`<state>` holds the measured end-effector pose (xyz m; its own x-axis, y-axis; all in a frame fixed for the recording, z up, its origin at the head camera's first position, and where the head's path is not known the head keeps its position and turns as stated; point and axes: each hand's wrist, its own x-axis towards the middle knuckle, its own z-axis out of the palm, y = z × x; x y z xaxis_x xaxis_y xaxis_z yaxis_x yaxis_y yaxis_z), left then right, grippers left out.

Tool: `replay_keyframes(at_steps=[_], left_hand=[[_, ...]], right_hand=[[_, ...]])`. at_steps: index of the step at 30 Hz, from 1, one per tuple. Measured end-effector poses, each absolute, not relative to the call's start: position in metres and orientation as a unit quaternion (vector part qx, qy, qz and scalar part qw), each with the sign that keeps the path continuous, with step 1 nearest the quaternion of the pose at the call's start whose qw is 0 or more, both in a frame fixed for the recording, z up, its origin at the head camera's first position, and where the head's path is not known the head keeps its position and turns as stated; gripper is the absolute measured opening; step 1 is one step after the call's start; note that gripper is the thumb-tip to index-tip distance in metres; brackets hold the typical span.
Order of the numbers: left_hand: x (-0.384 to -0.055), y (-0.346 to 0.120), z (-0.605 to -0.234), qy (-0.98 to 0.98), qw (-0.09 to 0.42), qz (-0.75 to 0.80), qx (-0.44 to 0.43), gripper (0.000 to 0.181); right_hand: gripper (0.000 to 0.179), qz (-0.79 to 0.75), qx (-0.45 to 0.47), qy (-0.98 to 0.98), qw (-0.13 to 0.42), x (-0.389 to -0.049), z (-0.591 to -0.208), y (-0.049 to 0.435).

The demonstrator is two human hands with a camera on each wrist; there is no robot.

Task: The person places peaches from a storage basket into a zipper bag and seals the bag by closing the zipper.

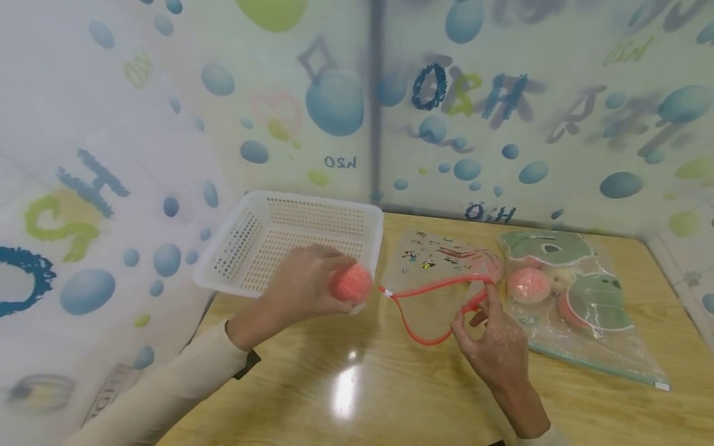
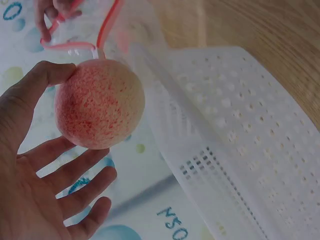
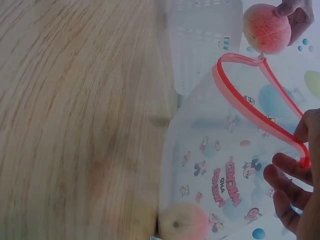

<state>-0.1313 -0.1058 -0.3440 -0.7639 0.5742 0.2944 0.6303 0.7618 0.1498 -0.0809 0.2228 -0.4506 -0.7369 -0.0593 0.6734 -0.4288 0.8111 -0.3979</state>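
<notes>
My left hand (image 1: 304,282) holds a pinkish-red peach (image 1: 351,284) between thumb and fingers, beside the right rim of a white slotted basket (image 1: 234,291). In the left wrist view the thumb lies on top of the peach (image 2: 100,105) and the other fingers spread below it. My right hand (image 1: 496,344) pinches the red zip edge (image 1: 429,342) of a clear zip bag (image 3: 200,145) printed with cartoon figures. The bag's mouth gapes, with its zip slider end (image 1: 387,292) close to the held peach. Another peach (image 3: 182,221) overlaps the bag's lower end in the right wrist view.
On the right of the wooden table (image 1: 290,396) lies a second clear bag (image 1: 591,356) with a green zip and green printed shapes, holding several peaches (image 1: 528,285). Patterned walls (image 1: 491,173) with blue drops stand right behind the table and along its left.
</notes>
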Motion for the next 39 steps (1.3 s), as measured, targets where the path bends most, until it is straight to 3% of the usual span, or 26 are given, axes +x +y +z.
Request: replay_keyframes(at_steps=[11, 20, 29, 39], left_hand=[[-0.108, -0.078, -0.357, -0.93, 0.128, -0.121, -0.324, 0.061], [-0.09, -0.066, -0.357, -0.897, 0.194, -0.157, -0.365, 0.061], [-0.084, -0.053, -0.376, -0.894, 0.163, -0.126, -0.398, 0.065], [-0.088, -0.04, -0.39, -0.886, 0.15, -0.066, -0.434, 0.065]], right_hand=[[0.059, 0.282, 0.125, -0.895, 0.322, -0.08, -0.451, 0.221], [0.055, 0.28, 0.132, -0.891, 0.331, -0.082, -0.451, 0.221], [0.045, 0.288, 0.136, -0.891, 0.323, -0.083, -0.451, 0.213], [0.054, 0.28, 0.137, -0.895, 0.319, -0.079, -0.45, 0.215]])
